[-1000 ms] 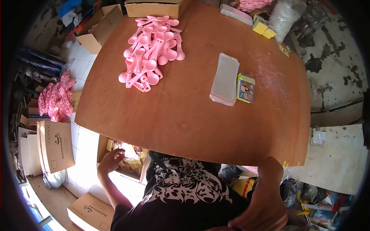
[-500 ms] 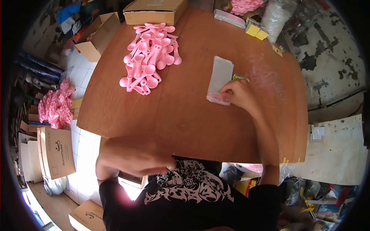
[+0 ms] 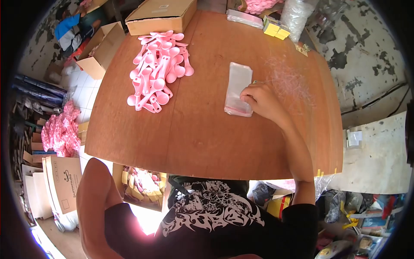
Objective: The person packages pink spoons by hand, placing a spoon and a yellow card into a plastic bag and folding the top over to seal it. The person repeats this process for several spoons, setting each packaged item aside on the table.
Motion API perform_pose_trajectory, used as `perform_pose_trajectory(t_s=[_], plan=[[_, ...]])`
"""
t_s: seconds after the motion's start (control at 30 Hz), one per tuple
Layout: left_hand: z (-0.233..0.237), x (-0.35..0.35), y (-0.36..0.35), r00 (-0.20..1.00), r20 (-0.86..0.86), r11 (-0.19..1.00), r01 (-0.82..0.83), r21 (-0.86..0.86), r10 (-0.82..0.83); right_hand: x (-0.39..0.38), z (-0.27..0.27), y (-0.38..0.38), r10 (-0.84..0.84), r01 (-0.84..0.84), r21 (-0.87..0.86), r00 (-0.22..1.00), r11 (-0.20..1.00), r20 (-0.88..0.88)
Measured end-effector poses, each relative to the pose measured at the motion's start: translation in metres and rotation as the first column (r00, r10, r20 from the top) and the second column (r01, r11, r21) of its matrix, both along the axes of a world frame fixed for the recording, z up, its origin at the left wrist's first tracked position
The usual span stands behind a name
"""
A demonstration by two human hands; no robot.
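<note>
My right hand [image 3: 261, 98] lies on the round brown table [image 3: 194, 138], its curled fingertips pinching the right edge of a stack of clear plastic bags [image 3: 236, 82]. The hand covers the small colourful box beside the stack. A pile of pink plastic spoons [image 3: 157, 73] lies on the table to the left of the bags, apart from my hand. Of my left arm only the upper arm and elbow [image 3: 95, 198] show at the lower left, below the table edge. The left hand itself is out of view.
At the table's far edge stand a flat cardboard box [image 3: 159, 15], a clear packet [image 3: 244, 18], yellow boxes [image 3: 276, 28] and a filled plastic bag [image 3: 295, 15]. Open cartons [image 3: 101, 49] and a pink heap [image 3: 60, 127] crowd the floor at left.
My right hand came up from below the table onto the bag stack and now covers the small box. My left hand dropped out of view. The camera shifted slightly.
</note>
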State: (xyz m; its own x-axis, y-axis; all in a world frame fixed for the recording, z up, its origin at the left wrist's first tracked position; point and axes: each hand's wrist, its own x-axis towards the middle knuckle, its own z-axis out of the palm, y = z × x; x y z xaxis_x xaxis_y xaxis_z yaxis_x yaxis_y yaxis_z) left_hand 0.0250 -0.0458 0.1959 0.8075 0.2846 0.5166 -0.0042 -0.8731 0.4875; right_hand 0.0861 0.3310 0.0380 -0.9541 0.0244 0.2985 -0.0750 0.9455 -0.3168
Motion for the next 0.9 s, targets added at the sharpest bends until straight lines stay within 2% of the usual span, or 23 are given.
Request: perform_pose_trajectory(t_s=[0.1,0.17,0.2,0.23,0.27,0.3,0.33,0.37,0.4,0.43,0.47,0.5,0.53,0.57,0.6,0.63,0.67,0.7,0.73,0.8,0.83,0.87,0.9], plan=[[-0.001,-0.002,0.005,1.000,0.002,1.000,0.005,-0.030,-0.005,0.000,-0.001,0.002,-0.001,0.001,-0.026,1.000,1.000,-0.008],[-0.006,-0.008,0.011,1.000,-0.013,0.996,-0.019,-0.087,0.018,0.005,0.008,-0.005,-0.095,0.095,-0.209,0.995,0.973,0.012],[-0.011,-0.013,0.017,0.998,-0.033,0.985,-0.055,-0.165,0.050,0.008,0.014,-0.010,-0.092,0.092,-0.211,0.996,0.973,0.009],[-0.021,-0.018,0.023,0.985,-0.081,0.938,-0.172,-0.300,0.155,0.014,0.022,-0.018,-0.042,0.037,-0.115,0.998,0.993,-0.040],[-0.034,-0.022,0.029,0.940,-0.164,0.825,-0.341,-0.451,0.299,0.021,0.031,-0.028,0.015,-0.016,-0.015,0.996,1.000,-0.083],[-0.065,-0.027,0.041,0.851,0.114,0.841,-0.470,-0.269,0.512,0.031,0.040,-0.043,0.079,-0.078,0.023,0.995,0.997,-0.054],[-0.063,-0.014,0.042,0.454,-0.052,0.457,-0.884,0.097,0.889,0.041,0.047,-0.061,0.138,-0.137,0.060,0.990,0.989,-0.022],[-0.091,-0.007,0.056,0.163,0.025,0.153,-0.962,0.227,0.986,0.052,0.049,-0.077,0.190,-0.190,-0.007,0.982,0.982,0.004],[-0.110,-0.006,0.066,0.163,0.023,0.154,-0.962,0.225,0.986,0.062,0.051,-0.090,0.244,-0.241,-0.075,0.969,0.968,0.031],[-0.127,-0.007,0.075,0.219,0.074,0.211,-0.972,0.107,0.973,0.068,0.056,-0.099,0.244,-0.241,-0.077,0.969,0.967,0.033],[-0.141,-0.007,0.080,0.269,0.132,0.272,-0.962,-0.010,0.954,0.073,0.062,-0.105,0.289,-0.260,-0.234,0.952,0.937,0.100],[-0.156,-0.007,0.081,0.273,0.133,0.277,-0.961,-0.013,0.953,0.075,0.066,-0.108,0.339,-0.259,-0.384,0.927,0.886,0.158],[-0.170,-0.004,0.078,0.310,0.172,0.341,-0.920,-0.193,0.935,0.076,0.068,-0.105,0.333,-0.252,-0.383,0.929,0.888,0.161],[-0.179,0.000,0.075,0.340,0.217,0.399,-0.842,-0.363,0.915,0.076,0.070,-0.098,0.254,-0.133,-0.480,0.947,0.867,0.197],[-0.181,0.006,0.074,0.345,0.218,0.404,-0.839,-0.364,0.913,0.076,0.073,-0.089,0.178,-0.011,-0.565,0.954,0.825,0.241],[-0.183,0.012,0.074,0.229,0.270,0.348,-0.733,-0.584,0.935,0.069,0.057,-0.073,0.084,-0.018,-0.496,0.990,0.868,0.110],[-0.185,0.017,0.073,0.103,0.288,0.294,-0.571,-0.767,0.952,0.066,0.055,-0.056,-0.097,0.161,-0.399,0.980,0.902,0.176],[-0.193,0.018,0.073,0.057,0.398,0.394,-0.324,-0.860,0.916,0.061,0.039,-0.033,-0.169,0.171,-0.215,0.985,0.961,0.028],[-0.193,0.018,0.074,0.059,0.400,0.397,-0.323,-0.859,0.915,0.062,0.024,-0.016,-0.171,0.173,-0.213,0.985,0.962,0.028],[-0.191,0.014,0.080,-0.173,0.373,0.335,-0.211,-0.918,0.912,0.063,0.007,0.004,-0.228,0.231,0.117,0.973,0.966,-0.041],[-0.191,0.009,0.079,-0.178,0.350,0.331,-0.128,-0.935,0.920,0.065,0.003,0.006,-0.227,0.230,0.120,0.973,0.966,-0.040],[-0.192,0.006,0.081,-0.181,0.351,0.332,-0.127,-0.935,0.919,0.067,0.001,0.006,-0.264,0.264,0.059,0.964,0.963,-0.008],[-0.195,0.003,0.083,-0.250,0.351,0.357,-0.024,-0.934,0.902,0.067,-0.001,0.007,-0.297,0.298,-0.002,0.954,0.955,0.027]])
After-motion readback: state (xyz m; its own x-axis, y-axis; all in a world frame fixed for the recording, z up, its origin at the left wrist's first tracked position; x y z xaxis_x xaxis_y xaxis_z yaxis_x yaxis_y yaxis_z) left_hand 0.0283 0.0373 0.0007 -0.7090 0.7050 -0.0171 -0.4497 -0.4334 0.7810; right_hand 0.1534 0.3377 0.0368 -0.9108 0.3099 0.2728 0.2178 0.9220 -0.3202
